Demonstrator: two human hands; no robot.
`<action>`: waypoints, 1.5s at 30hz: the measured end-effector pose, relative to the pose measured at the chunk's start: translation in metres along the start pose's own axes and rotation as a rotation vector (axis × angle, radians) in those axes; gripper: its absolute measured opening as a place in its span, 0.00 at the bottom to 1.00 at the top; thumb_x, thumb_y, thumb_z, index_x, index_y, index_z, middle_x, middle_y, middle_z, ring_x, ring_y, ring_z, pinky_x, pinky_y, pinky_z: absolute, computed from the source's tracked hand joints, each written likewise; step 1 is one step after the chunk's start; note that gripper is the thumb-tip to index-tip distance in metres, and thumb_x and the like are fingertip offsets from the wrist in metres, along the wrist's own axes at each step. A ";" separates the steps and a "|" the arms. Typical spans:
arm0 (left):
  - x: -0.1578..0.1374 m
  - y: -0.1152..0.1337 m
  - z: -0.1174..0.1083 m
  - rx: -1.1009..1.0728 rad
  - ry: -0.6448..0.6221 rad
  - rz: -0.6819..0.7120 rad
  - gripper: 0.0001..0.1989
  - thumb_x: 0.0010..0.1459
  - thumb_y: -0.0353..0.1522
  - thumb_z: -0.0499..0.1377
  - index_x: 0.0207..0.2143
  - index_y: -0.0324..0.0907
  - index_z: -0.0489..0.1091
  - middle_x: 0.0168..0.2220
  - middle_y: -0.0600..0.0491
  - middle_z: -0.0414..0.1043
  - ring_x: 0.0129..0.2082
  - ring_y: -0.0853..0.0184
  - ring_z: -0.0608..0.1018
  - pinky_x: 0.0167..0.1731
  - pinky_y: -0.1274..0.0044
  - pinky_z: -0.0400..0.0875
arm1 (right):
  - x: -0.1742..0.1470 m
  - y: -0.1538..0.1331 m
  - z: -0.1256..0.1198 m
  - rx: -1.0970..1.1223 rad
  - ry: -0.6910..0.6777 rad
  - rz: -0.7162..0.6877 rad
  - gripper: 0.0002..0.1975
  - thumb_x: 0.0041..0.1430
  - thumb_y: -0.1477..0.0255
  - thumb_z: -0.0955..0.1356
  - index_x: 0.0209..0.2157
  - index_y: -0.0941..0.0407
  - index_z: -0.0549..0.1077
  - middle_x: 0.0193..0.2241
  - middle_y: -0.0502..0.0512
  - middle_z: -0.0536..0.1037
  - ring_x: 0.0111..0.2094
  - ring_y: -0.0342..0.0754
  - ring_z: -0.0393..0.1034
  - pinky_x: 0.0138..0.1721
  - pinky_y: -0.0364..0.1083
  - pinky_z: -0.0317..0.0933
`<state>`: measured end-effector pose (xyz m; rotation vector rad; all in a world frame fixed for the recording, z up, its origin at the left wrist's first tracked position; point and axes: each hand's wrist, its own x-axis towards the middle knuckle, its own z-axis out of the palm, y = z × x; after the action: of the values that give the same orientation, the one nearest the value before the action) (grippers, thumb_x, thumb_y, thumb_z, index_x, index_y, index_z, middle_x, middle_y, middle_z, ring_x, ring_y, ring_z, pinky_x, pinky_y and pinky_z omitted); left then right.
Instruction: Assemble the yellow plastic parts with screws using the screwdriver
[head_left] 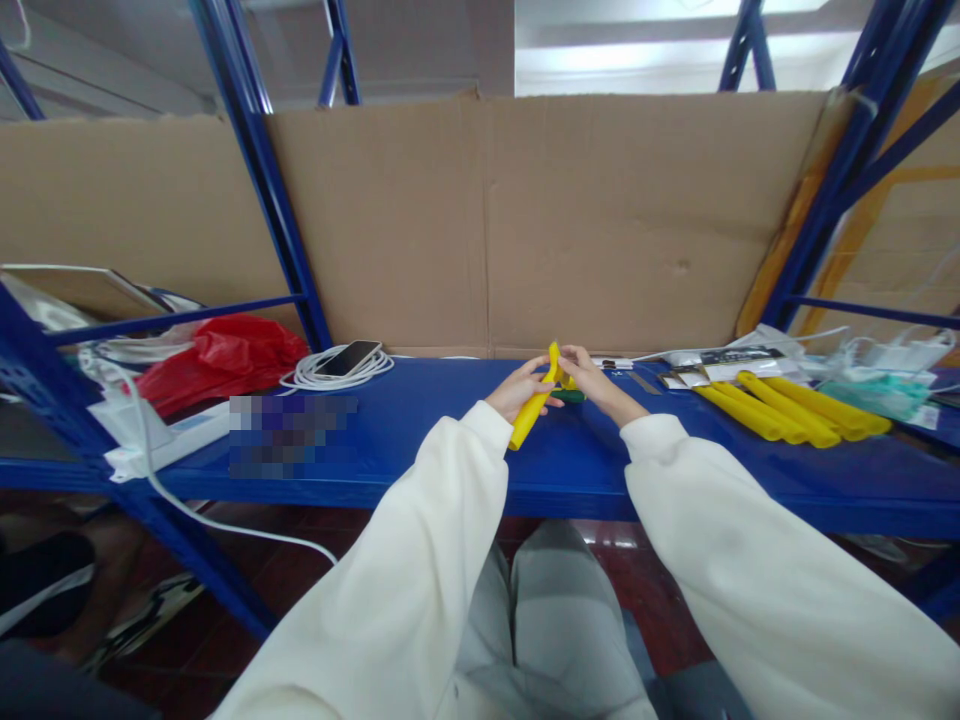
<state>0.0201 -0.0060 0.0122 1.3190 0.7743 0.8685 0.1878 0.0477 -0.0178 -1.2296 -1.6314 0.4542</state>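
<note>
Above the blue shelf, a yellow plastic roll (531, 418) slants between my two hands, its lower end toward me. My left hand (519, 388) is closed around its middle. At the roll's upper end, my right hand (579, 366) pinches a loose yellow flap. A small green object (571, 396) shows just below my right hand; its kind cannot be made out. Several more yellow rolls (795, 410) lie side by side to the right, partly under clear plastic packaging.
The blue shelf (420, 420) has a cardboard back (585, 220) and blue metal posts (259, 170). Leftward are a phone (351, 358) on a coiled white cable (300, 378), a red plastic bag (225, 360) and a white power strip (176, 440). Teal-and-clear plastic (881, 392) lies far right.
</note>
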 end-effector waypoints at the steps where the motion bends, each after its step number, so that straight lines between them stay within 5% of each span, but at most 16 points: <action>1: 0.000 0.000 0.000 -0.001 0.003 0.000 0.32 0.58 0.20 0.55 0.63 0.49 0.58 0.49 0.47 0.71 0.21 0.75 0.77 0.17 0.85 0.63 | 0.000 0.000 0.000 0.000 -0.003 0.006 0.18 0.64 0.64 0.64 0.53 0.55 0.66 0.55 0.63 0.72 0.55 0.50 0.69 0.56 0.52 0.62; 5: -0.001 0.000 0.001 -0.031 0.024 0.009 0.31 0.58 0.20 0.55 0.62 0.49 0.58 0.48 0.48 0.71 0.22 0.75 0.77 0.17 0.84 0.64 | -0.001 0.001 0.001 -0.073 -0.020 -0.009 0.19 0.66 0.61 0.62 0.52 0.56 0.68 0.52 0.64 0.74 0.52 0.51 0.71 0.53 0.52 0.65; 11: 0.000 -0.001 0.001 -0.119 0.109 0.029 0.31 0.58 0.20 0.54 0.62 0.50 0.57 0.48 0.48 0.71 0.22 0.74 0.77 0.18 0.84 0.64 | -0.004 -0.006 -0.015 -0.479 0.025 -0.133 0.16 0.66 0.63 0.62 0.47 0.58 0.73 0.51 0.66 0.75 0.55 0.57 0.67 0.58 0.56 0.58; 17: 0.003 0.002 -0.003 -0.174 0.265 -0.045 0.33 0.57 0.19 0.52 0.62 0.50 0.54 0.47 0.47 0.73 0.24 0.72 0.79 0.18 0.84 0.65 | -0.010 -0.004 -0.037 -0.730 -0.217 -0.061 0.08 0.54 0.65 0.72 0.31 0.55 0.76 0.37 0.58 0.78 0.44 0.54 0.72 0.47 0.50 0.64; 30: 0.007 -0.002 -0.006 -0.153 0.314 -0.070 0.33 0.57 0.21 0.57 0.63 0.49 0.53 0.46 0.46 0.73 0.24 0.70 0.79 0.18 0.82 0.66 | -0.015 0.005 -0.034 -0.509 -0.289 -0.001 0.12 0.47 0.77 0.73 0.34 0.55 0.70 0.30 0.49 0.76 0.31 0.45 0.72 0.35 0.44 0.65; 36: 0.004 -0.001 -0.006 -0.150 0.362 -0.084 0.33 0.57 0.18 0.52 0.62 0.49 0.54 0.46 0.47 0.73 0.24 0.70 0.79 0.19 0.83 0.65 | -0.009 0.001 -0.038 -0.254 -0.163 0.108 0.04 0.59 0.72 0.67 0.35 0.57 0.68 0.25 0.49 0.73 0.24 0.43 0.68 0.29 0.43 0.63; 45: 0.002 0.001 -0.005 -0.137 0.388 -0.122 0.33 0.58 0.18 0.51 0.63 0.48 0.53 0.48 0.46 0.71 0.25 0.71 0.79 0.17 0.83 0.64 | -0.009 -0.012 -0.044 -0.117 0.122 0.157 0.09 0.65 0.64 0.63 0.36 0.55 0.64 0.25 0.51 0.75 0.16 0.42 0.65 0.24 0.43 0.63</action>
<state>0.0164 -0.0015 0.0122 0.9830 1.0655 1.0741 0.2194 0.0240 0.0057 -1.4521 -1.4813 0.3776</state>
